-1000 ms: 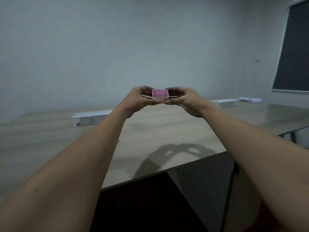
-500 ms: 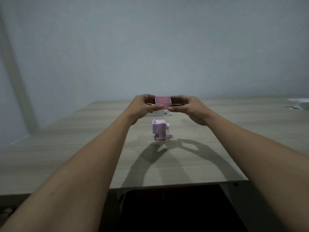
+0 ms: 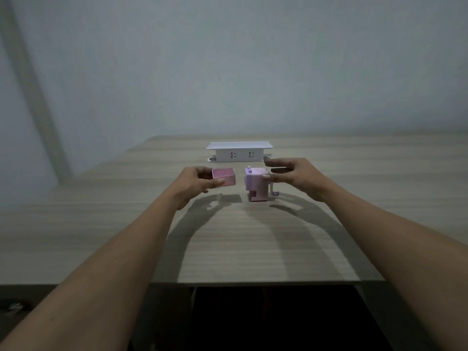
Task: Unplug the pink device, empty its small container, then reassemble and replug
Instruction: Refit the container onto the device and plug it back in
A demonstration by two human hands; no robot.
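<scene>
My left hand (image 3: pixel 196 184) holds the small pink container (image 3: pixel 223 176), an open-topped box, just above the wooden table (image 3: pixel 228 236). To its right the pink device (image 3: pixel 257 184) stands upright on the table, with a small crank at its right side. My right hand (image 3: pixel 291 174) is at the device's right side; the thumb touches its upper edge and the other fingers are spread above it. Behind both sits a white power strip (image 3: pixel 239 152) with two sockets facing me. Nothing is plugged into them.
The table's front edge (image 3: pixel 253 282) runs across below my forearms, with dark space under it. A grey wall rises right behind the power strip. A pale vertical strip (image 3: pixel 33 84) stands at the far left.
Both hands held the container together before. Now only the left hand keeps it, lowered and shifted left, and the right hand has moved to the pink device. My view has tilted down.
</scene>
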